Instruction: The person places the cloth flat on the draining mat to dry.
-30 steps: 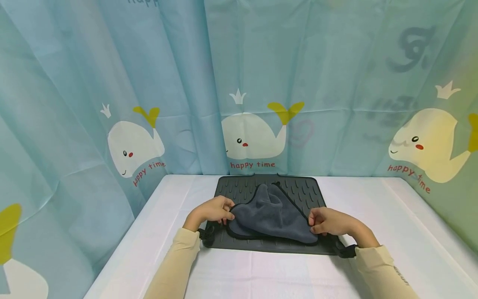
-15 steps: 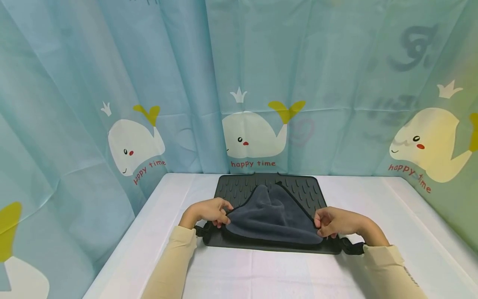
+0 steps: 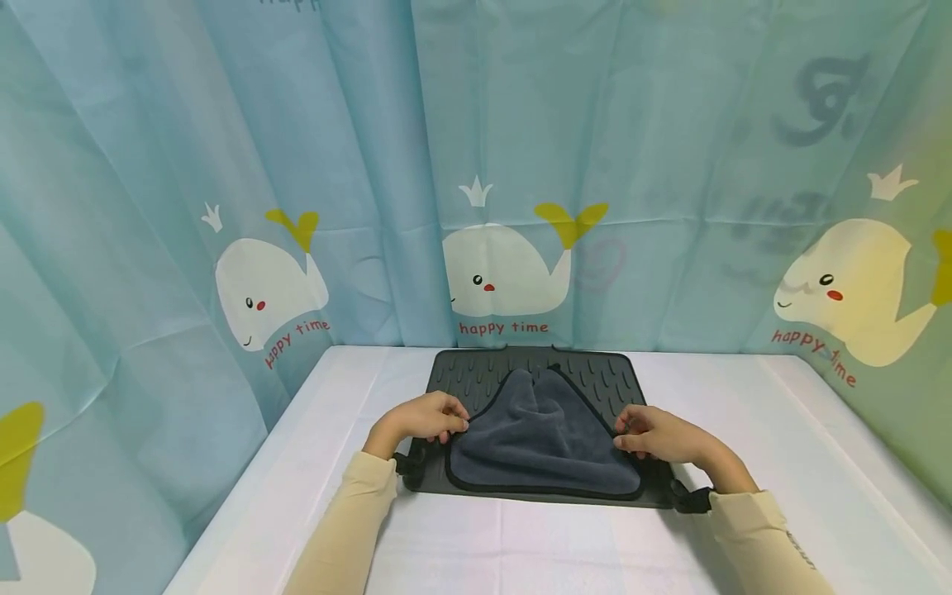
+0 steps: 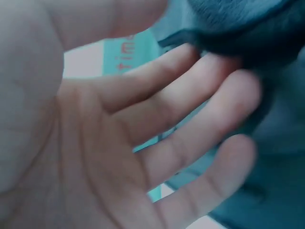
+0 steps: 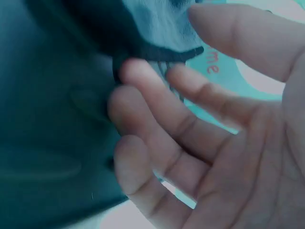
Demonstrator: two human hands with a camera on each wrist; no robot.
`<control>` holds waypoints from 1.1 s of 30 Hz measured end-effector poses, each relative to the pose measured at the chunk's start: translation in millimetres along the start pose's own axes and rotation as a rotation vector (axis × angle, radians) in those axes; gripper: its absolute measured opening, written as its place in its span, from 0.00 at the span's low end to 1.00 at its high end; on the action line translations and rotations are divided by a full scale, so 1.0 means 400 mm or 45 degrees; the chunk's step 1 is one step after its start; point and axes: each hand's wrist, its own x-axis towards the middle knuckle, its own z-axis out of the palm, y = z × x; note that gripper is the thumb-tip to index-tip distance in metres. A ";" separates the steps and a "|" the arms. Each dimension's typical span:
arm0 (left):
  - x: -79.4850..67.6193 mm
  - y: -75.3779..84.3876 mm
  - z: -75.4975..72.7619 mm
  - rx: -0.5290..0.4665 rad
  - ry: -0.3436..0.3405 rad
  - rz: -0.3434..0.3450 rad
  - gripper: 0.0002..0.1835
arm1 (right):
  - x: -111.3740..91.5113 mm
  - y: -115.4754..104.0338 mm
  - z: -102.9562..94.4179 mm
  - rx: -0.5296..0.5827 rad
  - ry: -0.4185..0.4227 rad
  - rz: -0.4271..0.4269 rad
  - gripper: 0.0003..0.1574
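Observation:
A dark grey plush cloth (image 3: 546,450) with black edging lies folded into a rough triangle, its point at the back, on a black ribbed mat (image 3: 606,388). My left hand (image 3: 424,417) is at its left edge. In the left wrist view the fingers (image 4: 236,93) reach under the edge of the cloth (image 4: 233,16), with the thumb apart from them. At the opposite edge is my right hand (image 3: 665,434). The right wrist view shows loosely bent fingers (image 5: 131,109) beneath the cloth's edge (image 5: 167,28) and the thumb spread away from them.
The mat rests on a table with a white cover (image 3: 521,545). Behind and at both sides hangs a pale blue curtain (image 3: 372,165) printed with whales. Dark wrist straps (image 3: 692,498) sit at both cuffs.
Both hands moved slightly apart, drawing the cloth's front part wider, then came back in. Its front edge has settled lower and smoother on the mat, and the fingers have loosened from it.

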 end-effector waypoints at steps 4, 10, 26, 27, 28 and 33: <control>0.018 0.003 0.026 0.096 0.142 0.013 0.10 | 0.016 -0.007 0.021 -0.052 0.120 0.038 0.25; 0.030 0.016 0.054 0.226 0.279 -0.031 0.08 | 0.032 -0.020 0.050 -0.124 0.240 0.103 0.26; 0.003 0.012 0.007 0.138 0.355 -0.146 0.15 | -0.002 -0.012 -0.001 0.004 0.200 0.189 0.08; 0.002 0.010 0.005 0.130 0.330 -0.159 0.15 | -0.005 -0.010 -0.004 0.009 0.178 0.188 0.08; 0.000 0.009 0.003 0.124 0.304 -0.170 0.14 | -0.007 -0.009 -0.006 0.014 0.152 0.182 0.08; -0.004 0.003 0.003 0.146 0.219 -0.184 0.10 | -0.009 -0.002 -0.006 0.026 0.062 0.179 0.07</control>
